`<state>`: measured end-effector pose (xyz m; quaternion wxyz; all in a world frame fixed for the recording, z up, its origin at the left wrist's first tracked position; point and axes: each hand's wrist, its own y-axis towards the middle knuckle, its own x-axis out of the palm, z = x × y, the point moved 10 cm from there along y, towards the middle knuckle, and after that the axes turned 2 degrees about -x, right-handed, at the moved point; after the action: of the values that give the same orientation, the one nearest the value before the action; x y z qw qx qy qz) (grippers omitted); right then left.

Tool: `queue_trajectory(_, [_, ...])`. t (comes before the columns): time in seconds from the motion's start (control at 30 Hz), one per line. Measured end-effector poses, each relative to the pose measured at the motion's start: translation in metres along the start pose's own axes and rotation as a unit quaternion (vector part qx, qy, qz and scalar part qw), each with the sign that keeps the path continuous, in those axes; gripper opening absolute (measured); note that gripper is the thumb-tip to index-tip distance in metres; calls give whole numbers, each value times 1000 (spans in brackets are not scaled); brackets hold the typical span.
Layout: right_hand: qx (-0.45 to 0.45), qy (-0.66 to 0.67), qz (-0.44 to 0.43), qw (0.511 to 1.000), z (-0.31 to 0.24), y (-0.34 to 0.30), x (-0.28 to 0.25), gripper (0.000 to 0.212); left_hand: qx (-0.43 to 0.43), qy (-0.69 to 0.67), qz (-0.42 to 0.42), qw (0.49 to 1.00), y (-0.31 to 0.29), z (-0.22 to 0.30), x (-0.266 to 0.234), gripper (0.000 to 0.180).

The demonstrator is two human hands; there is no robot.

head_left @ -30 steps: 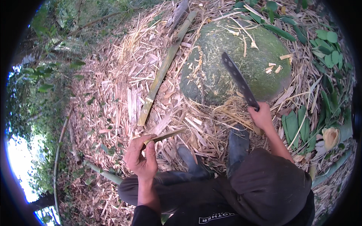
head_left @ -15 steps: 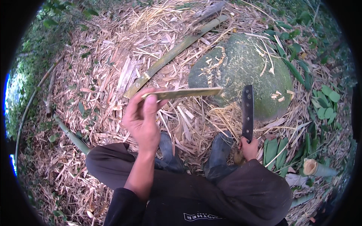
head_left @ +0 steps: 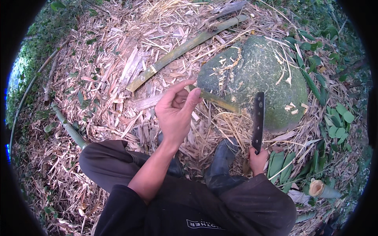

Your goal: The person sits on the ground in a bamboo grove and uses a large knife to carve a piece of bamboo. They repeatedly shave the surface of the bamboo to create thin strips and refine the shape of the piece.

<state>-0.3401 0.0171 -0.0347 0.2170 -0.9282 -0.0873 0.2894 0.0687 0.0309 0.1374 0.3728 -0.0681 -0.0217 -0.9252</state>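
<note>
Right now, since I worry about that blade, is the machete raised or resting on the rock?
Cannot tell: the right hand grips the machete blade-up, overlapping the mossy rock, but contact doesn't show.

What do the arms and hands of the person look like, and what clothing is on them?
Both hands are bare, with no gloves, rings or watch visible. The left hand leads into a bare forearm; a dark, near-black sleeve is pushed up to about the elbow. The right hand shows only in part, its wrist covered by a loose dark sleeve cuff. No markings show on the sleeves.
</note>
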Motion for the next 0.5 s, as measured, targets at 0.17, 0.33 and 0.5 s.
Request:
queue_trajectory(0.17, [7,23,-1,1000,-12,-3,0,18,53,30,-1,998,2,19,2,29])
queue_trajectory(0.33, [15,60,6,998,-16,-6,0,16,127,97,-9,987,-3,40,12,27])
queue_trajectory(0.5, [-119,70,16,990,-73,-1,-20,19,210,108,-21,972,6,73,31,24])
